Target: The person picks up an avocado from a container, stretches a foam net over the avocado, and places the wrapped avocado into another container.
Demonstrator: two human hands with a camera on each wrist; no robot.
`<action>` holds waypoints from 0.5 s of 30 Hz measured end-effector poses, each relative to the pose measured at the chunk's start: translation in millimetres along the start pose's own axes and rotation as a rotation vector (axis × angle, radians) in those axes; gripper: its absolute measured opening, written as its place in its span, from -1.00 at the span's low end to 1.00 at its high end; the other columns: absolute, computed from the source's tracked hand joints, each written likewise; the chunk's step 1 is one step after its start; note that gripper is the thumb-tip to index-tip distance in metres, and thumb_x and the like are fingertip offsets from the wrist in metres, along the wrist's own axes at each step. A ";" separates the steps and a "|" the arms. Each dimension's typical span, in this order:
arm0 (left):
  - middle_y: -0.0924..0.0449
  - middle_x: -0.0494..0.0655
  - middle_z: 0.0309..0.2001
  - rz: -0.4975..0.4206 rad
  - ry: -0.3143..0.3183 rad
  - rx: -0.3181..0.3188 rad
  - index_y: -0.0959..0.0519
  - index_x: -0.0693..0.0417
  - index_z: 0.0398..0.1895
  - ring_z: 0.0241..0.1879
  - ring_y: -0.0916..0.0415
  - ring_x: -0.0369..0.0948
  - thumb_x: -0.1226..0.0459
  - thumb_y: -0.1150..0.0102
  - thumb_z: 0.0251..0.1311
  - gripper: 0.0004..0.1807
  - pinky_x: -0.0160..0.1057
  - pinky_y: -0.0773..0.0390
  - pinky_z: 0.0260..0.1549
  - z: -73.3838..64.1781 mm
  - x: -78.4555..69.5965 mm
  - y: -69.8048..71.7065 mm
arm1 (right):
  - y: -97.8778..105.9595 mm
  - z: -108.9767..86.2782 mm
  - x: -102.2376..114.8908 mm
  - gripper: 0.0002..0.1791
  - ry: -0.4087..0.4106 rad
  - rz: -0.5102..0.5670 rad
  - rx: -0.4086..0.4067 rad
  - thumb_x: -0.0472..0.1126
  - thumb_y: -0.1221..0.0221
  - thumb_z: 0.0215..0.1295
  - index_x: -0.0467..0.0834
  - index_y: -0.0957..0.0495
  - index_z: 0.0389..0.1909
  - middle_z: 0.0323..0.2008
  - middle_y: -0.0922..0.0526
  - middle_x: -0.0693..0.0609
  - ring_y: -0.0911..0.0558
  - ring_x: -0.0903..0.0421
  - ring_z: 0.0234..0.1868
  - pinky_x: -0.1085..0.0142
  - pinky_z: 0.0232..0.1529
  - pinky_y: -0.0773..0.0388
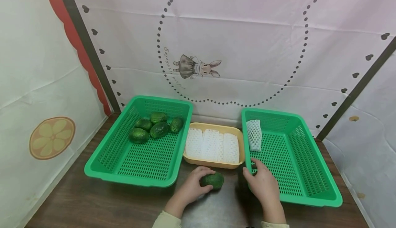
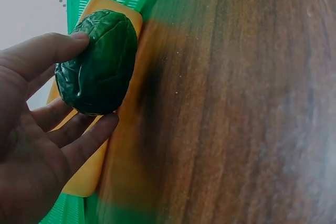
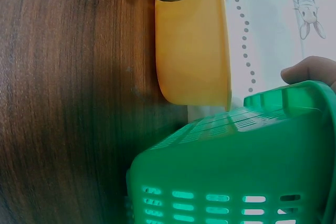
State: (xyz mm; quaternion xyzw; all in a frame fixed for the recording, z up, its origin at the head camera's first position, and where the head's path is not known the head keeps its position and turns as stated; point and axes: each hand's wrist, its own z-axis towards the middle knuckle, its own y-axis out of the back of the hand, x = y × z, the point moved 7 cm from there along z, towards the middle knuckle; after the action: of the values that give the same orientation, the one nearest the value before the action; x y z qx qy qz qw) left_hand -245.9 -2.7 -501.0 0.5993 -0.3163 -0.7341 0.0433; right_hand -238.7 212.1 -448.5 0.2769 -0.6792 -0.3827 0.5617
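My left hand (image 1: 193, 185) holds a dark green avocado (image 1: 213, 180) by its side, in front of the yellow tray (image 1: 213, 164). In the left wrist view, the thumb lies on one side of the avocado (image 2: 102, 64) and the fingertips on the other. My right hand (image 1: 263, 183) is over the near left corner of the right green basket (image 1: 325, 200), thumb and fingers apart with nothing seen between them. Inside that basket, a white foam net sleeve (image 1: 254, 136) lies along the left wall; whether it contains anything is unclear. More white foam net sleeves (image 1: 211, 145) fill the tray.
At the left stands another green basket (image 1: 133, 180) with several avocados (image 1: 159, 130) grouped toward its far end. A printed cloth (image 1: 247, 49) hangs behind the brown wooden table (image 1: 105, 204).
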 end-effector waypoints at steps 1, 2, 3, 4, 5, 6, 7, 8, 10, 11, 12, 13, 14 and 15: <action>-0.41 -0.03 0.02 0.000 -0.003 0.001 -0.56 0.02 0.01 0.00 -0.38 -0.01 0.31 -0.33 0.01 -0.58 -0.01 -0.40 -0.07 -0.1 0.0 -0.2 | -0.1 0.0 0.0 -0.39 -0.001 0.000 0.001 0.07 -0.09 0.20 -0.17 -0.38 0.20 -0.05 -0.58 -0.13 -0.59 0.02 -0.27 0.13 -0.40 -0.47; -0.41 -0.03 0.02 -0.001 -0.002 0.003 -0.56 0.03 0.01 -0.01 -0.39 -0.01 0.31 -0.33 0.01 -0.58 -0.01 -0.40 -0.07 -0.4 0.4 -0.6 | -0.2 0.0 0.0 -0.39 -0.001 -0.001 0.001 0.07 -0.09 0.19 -0.17 -0.38 0.20 -0.05 -0.58 -0.13 -0.59 0.02 -0.27 0.13 -0.40 -0.47; -0.41 -0.03 0.01 -0.001 -0.005 0.004 -0.56 0.03 0.00 -0.01 -0.39 0.00 0.32 -0.33 0.01 -0.59 -0.01 -0.41 -0.07 -0.7 0.3 -0.8 | -0.2 0.0 0.0 -0.39 -0.001 -0.001 0.001 0.08 -0.09 0.19 -0.17 -0.38 0.20 -0.05 -0.58 -0.13 -0.59 0.02 -0.27 0.13 -0.40 -0.47; -0.41 -0.02 0.01 -0.001 -0.008 0.004 -0.56 0.04 0.00 -0.01 -0.39 0.00 0.32 -0.33 0.01 -0.59 0.00 -0.40 -0.07 -0.9 0.4 -1.2 | -0.3 0.1 -0.1 -0.39 -0.001 -0.001 0.001 0.08 -0.09 0.19 -0.17 -0.38 0.20 -0.05 -0.58 -0.13 -0.59 0.02 -0.27 0.12 -0.40 -0.47; -0.41 -0.02 0.01 0.001 -0.006 0.004 -0.55 0.04 0.00 -0.02 -0.39 0.00 0.32 -0.33 0.01 -0.59 0.00 -0.41 -0.06 -1.1 1.0 -1.6 | -0.4 0.1 -0.2 -0.39 -0.002 -0.002 0.001 0.08 -0.09 0.19 -0.17 -0.38 0.20 -0.05 -0.58 -0.13 -0.59 0.02 -0.27 0.12 -0.40 -0.47; -0.41 -0.02 0.01 0.001 -0.004 0.005 -0.55 0.04 0.00 -0.02 -0.39 0.00 0.32 -0.33 0.01 -0.59 0.00 -0.41 -0.06 -1.4 1.5 -2.0 | -0.4 0.2 -0.4 -0.39 -0.003 -0.002 0.002 0.08 -0.09 0.19 -0.17 -0.38 0.21 -0.05 -0.58 -0.13 -0.58 0.02 -0.27 0.12 -0.40 -0.47; -0.41 -0.02 0.01 0.003 -0.001 0.006 -0.55 0.04 -0.01 -0.02 -0.39 0.00 0.32 -0.32 0.01 -0.60 0.00 -0.41 -0.06 -1.6 1.8 -2.4 | -0.5 0.2 -0.5 -0.39 -0.003 -0.002 0.003 0.08 -0.09 0.20 -0.17 -0.38 0.21 -0.05 -0.58 -0.13 -0.58 0.02 -0.27 0.12 -0.40 -0.47; -0.41 -0.02 0.00 0.006 -0.002 0.007 -0.55 0.04 -0.01 -0.02 -0.39 0.00 0.32 -0.32 0.01 -0.60 0.00 -0.41 -0.07 -1.6 2.1 -2.8 | -0.5 0.3 -0.6 -0.39 -0.004 -0.002 0.004 0.08 -0.09 0.20 -0.16 -0.38 0.21 -0.05 -0.58 -0.13 -0.58 0.02 -0.27 0.12 -0.39 -0.47; -0.40 -0.03 0.01 0.012 0.007 0.008 -0.55 0.02 -0.01 -0.01 -0.38 -0.01 0.32 -0.32 0.01 -0.60 0.00 -0.40 -0.06 -1.5 2.8 -3.4 | -0.5 0.5 -0.7 -0.39 -0.003 -0.003 0.005 0.09 -0.09 0.20 -0.17 -0.37 0.21 -0.04 -0.58 -0.13 -0.58 0.02 -0.27 0.12 -0.39 -0.46; -0.40 -0.03 0.01 0.015 0.012 0.010 -0.54 0.02 0.00 -0.01 -0.38 -0.01 0.33 -0.32 0.01 -0.59 0.00 -0.40 -0.07 -1.3 3.0 -3.5 | -0.5 0.6 -0.7 -0.39 -0.002 -0.003 0.005 0.08 -0.09 0.20 -0.17 -0.37 0.21 -0.04 -0.58 -0.13 -0.58 0.02 -0.28 0.12 -0.39 -0.46; -0.40 -0.03 0.02 0.016 0.017 0.012 -0.53 0.03 0.01 0.00 -0.37 -0.01 0.33 -0.32 0.01 -0.58 0.01 -0.40 -0.06 -1.0 3.1 -3.6 | -0.4 0.6 -0.6 -0.39 0.000 -0.003 0.003 0.08 -0.09 0.20 -0.17 -0.37 0.21 -0.04 -0.58 -0.13 -0.58 0.02 -0.28 0.12 -0.39 -0.46; -0.40 -0.03 0.03 0.019 0.024 0.015 -0.52 0.03 0.02 0.01 -0.37 -0.01 0.33 -0.32 0.00 -0.56 0.01 -0.40 -0.07 -0.7 3.5 -3.8 | -0.3 0.7 -0.5 -0.39 0.003 -0.002 0.001 0.08 -0.09 0.20 -0.17 -0.38 0.20 -0.05 -0.58 -0.13 -0.58 0.02 -0.28 0.13 -0.41 -0.46; -0.39 -0.02 0.04 0.019 0.029 0.019 -0.51 0.04 0.03 0.02 -0.36 0.00 0.33 -0.32 0.00 -0.55 0.02 -0.40 -0.07 -0.3 3.7 -3.9 | -0.2 0.8 -0.3 -0.39 0.006 -0.001 -0.002 0.08 -0.09 0.20 -0.17 -0.38 0.20 -0.05 -0.58 -0.13 -0.58 0.03 -0.29 0.14 -0.42 -0.46; -0.39 -0.03 0.05 0.019 0.039 0.025 -0.50 0.03 0.05 0.03 -0.36 0.00 0.33 -0.33 0.00 -0.53 0.02 -0.40 -0.08 -0.1 4.1 -4.1 | -0.1 0.8 -0.3 -0.40 0.009 -0.001 -0.005 0.07 -0.10 0.19 -0.17 -0.39 0.20 -0.06 -0.58 -0.13 -0.58 0.03 -0.29 0.15 -0.43 -0.46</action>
State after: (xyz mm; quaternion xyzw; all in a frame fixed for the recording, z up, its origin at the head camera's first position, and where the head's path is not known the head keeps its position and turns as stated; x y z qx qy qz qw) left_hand -245.7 -1.3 -506.6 0.6111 -0.3300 -0.7178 0.0490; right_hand -239.4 212.5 -448.8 0.2775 -0.6755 -0.3834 0.5654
